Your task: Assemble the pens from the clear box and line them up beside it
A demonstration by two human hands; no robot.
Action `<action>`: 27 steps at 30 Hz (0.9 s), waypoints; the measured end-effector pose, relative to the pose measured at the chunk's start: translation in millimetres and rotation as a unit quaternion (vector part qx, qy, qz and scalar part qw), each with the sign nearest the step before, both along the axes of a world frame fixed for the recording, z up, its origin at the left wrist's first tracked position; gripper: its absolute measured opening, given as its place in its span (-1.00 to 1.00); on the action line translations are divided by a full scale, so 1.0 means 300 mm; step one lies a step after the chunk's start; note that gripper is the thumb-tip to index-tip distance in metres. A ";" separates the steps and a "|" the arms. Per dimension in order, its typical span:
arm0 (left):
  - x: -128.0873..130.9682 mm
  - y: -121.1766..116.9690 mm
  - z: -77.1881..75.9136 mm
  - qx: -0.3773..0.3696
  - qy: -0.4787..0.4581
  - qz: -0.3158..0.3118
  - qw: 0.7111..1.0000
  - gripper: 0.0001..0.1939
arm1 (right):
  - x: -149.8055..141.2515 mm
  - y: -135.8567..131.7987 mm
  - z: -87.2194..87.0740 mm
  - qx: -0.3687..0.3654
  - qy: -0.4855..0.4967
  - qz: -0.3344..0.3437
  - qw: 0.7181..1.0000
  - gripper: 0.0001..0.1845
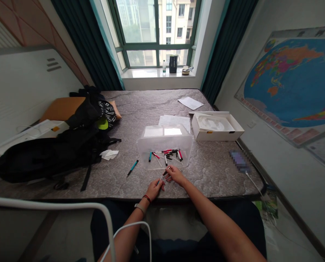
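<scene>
In front of the clear plastic box, my two hands meet near the mattress edge. My left hand [155,190] is closed around the lower end of a thin white pen refill [160,178]; a bit of teal shows at its fingers. My right hand [175,175] pinches a dark pen piece [166,171] at the refill's upper end. Whether the two parts are joined is too small to tell. Inside the plastic box [142,145] lie several red, black, white and teal pen parts and thin refills. A teal and black pen [132,168] rests on the mattress to the left.
A black bag [42,156] and a crumpled tissue [109,154] are on the mattress [140,105] at left. Papers [176,119] lie behind the plastic box. To the right are an open white box [215,135] and a phone [240,161] with a cable. A white rail [56,206] crosses lower left.
</scene>
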State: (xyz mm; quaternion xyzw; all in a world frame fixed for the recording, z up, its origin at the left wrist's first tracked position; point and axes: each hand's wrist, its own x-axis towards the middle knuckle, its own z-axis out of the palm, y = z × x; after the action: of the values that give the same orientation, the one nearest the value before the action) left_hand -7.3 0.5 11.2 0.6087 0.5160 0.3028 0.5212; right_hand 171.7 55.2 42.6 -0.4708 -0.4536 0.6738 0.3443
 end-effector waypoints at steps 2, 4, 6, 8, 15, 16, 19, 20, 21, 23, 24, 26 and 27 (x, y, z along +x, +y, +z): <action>0.000 -0.001 0.003 -0.001 -0.001 -0.005 1.000 -0.51 | -0.006 -0.002 -0.002 0.002 0.000 0.020 1.000 -0.60; 0.001 -0.001 0.007 -0.002 -0.002 -0.007 1.000 -0.51 | -0.012 -0.004 -0.006 0.000 0.001 0.033 0.999 -0.60; 0.001 -0.002 0.012 -0.004 -0.003 -0.006 1.000 -0.51 | -0.016 -0.004 -0.010 -0.006 0.003 0.015 1.000 -0.60; 0.002 -0.002 0.013 -0.009 -0.003 -0.003 1.000 -0.49 | -0.016 -0.004 -0.013 -0.020 0.013 -0.033 0.999 -0.60; 0.002 0.002 0.001 -0.020 0.008 -0.001 1.000 -0.49 | -0.003 -0.004 -0.017 -0.091 0.066 -0.089 0.990 -0.65; 0.002 0.002 -0.001 -0.020 0.007 -0.002 1.000 -0.49 | -0.003 -0.005 -0.018 -0.093 0.069 -0.087 0.989 -0.65; 0.002 0.002 -0.006 -0.019 0.005 0.000 1.000 -0.49 | -0.007 -0.007 -0.023 -0.110 0.091 -0.089 0.986 -0.67; 0.002 0.002 -0.005 -0.020 0.005 0.002 1.000 -0.49 | -0.008 -0.008 -0.024 -0.118 0.102 -0.094 0.983 -0.68; 0.002 0.001 -0.004 -0.021 0.005 0.004 1.000 -0.49 | -0.008 -0.009 -0.025 -0.125 0.114 -0.100 0.980 -0.69; 0.004 0.001 0.000 -0.024 0.008 0.007 1.000 -0.50 | -0.009 -0.012 -0.028 -0.138 0.142 -0.111 0.974 -0.70; 0.004 0.001 0.003 -0.025 0.010 0.007 1.000 -0.49 | -0.009 -0.014 -0.028 -0.143 0.155 -0.116 0.971 -0.71; 0.005 0.001 0.005 -0.024 0.013 0.007 1.000 -0.49 | -0.008 -0.017 -0.030 -0.151 0.173 -0.123 0.965 -0.71; 0.005 0.002 0.004 -0.023 0.013 0.007 1.000 -0.49 | -0.007 -0.018 -0.031 -0.153 0.178 -0.125 0.964 -0.72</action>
State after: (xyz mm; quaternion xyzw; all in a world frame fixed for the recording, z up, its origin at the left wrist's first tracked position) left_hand -5.8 0.9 12.5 0.5969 0.5337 0.2862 0.5262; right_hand 169.5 49.8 33.3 -0.4432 -0.2135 0.7599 0.4250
